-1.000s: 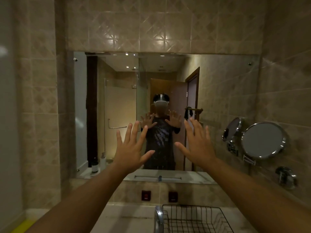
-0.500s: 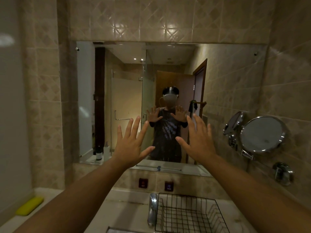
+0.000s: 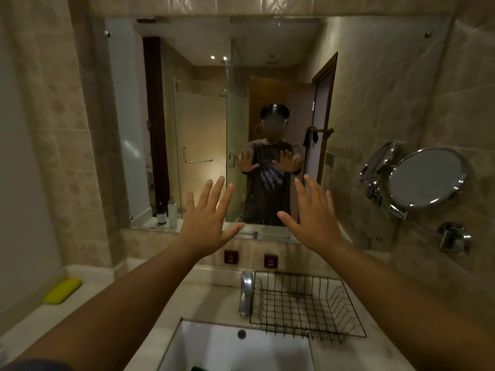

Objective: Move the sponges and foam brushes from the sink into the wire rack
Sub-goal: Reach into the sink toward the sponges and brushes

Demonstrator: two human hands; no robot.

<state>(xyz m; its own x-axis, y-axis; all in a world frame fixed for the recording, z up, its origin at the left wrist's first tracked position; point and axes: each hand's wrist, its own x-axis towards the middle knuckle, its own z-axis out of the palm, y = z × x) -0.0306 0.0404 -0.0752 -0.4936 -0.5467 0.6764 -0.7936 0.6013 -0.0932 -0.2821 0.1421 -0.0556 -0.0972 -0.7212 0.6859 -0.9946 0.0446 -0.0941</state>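
Note:
My left hand [image 3: 207,219] and my right hand [image 3: 312,218] are both raised in front of the mirror, fingers spread, holding nothing. Below them a black wire rack [image 3: 302,303] stands on the counter behind the white sink [image 3: 235,349] and holds nothing I can see. Only the back part of the sink shows. A dark green thing [image 3: 201,368] peeks in at the bottom edge of the basin; I cannot tell what it is. No other sponges or foam brushes are in view.
A chrome tap [image 3: 246,294] stands left of the rack. A yellow oblong object [image 3: 63,291] lies on the counter's far left. Two red wall switches [image 3: 250,258] sit under the big mirror [image 3: 241,116]. A round chrome mirror [image 3: 426,178] juts from the right wall.
The view has tilted down and come closer: the sink, the tap and the whole rack have come into sight. Both hands stay raised and spread.

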